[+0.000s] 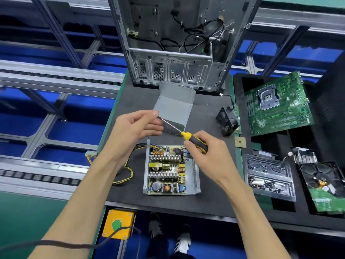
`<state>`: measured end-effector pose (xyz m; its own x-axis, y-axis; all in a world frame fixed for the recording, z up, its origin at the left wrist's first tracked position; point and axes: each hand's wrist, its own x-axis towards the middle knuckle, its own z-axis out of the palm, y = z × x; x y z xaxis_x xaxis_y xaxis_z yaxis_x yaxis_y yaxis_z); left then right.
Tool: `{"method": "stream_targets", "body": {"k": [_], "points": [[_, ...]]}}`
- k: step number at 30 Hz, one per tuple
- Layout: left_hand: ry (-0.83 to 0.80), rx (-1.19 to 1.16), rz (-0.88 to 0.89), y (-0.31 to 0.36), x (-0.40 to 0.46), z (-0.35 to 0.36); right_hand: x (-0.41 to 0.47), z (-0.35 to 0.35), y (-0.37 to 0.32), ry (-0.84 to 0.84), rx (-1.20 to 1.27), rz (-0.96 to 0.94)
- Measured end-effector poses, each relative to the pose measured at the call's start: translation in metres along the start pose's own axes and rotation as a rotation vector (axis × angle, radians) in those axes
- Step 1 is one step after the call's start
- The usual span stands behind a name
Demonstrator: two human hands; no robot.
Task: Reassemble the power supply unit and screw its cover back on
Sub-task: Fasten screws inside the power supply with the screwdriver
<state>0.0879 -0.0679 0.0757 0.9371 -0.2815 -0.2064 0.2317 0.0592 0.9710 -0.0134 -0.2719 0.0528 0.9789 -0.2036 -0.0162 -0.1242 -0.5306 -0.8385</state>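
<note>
Above open power supply (pixel 169 170), hands on screwdriver (pixel 183 135)

Above open unit (pixel 170 171): both hands and screwdriver (pixel 183 135) hover there.
12 o'clock: cover (pixel 175 107), then computer case (pixel 173 53).
3 o'clock: fan (pixel 226 120), screw tray (pixel 268 176).
9 o'clock: loose cables (pixel 121 171) on desk (pixel 130 101).

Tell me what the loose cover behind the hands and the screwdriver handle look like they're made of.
The cover looks like thin sheet metal: dull grey, folded edges. The screwdriver handle looks like yellow hard plastic with a black, possibly rubbery grip; its shaft looks like shiny steel.
</note>
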Motion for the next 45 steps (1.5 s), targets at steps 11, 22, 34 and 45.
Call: {"method": "stream_targets", "body": {"k": [11,22,34,45], "points": [[0.238,0.771,0.025,-0.048,-0.017,-0.015,-0.012,0.004,0.028,0.072,0.073,0.181],[0.002,1.104,0.373,-0.042,-0.051,0.004,-0.021,-0.027,0.002,0.146,0.384,0.017],[-0.204,1.348,0.402,-0.076,-0.085,0.009,-0.063,-0.058,-0.023,0.216,0.171,-0.109],[-0.215,1.260,0.507,-0.098,-0.097,-0.004,-0.106,-0.028,-0.035,0.267,0.127,-0.171]]}}
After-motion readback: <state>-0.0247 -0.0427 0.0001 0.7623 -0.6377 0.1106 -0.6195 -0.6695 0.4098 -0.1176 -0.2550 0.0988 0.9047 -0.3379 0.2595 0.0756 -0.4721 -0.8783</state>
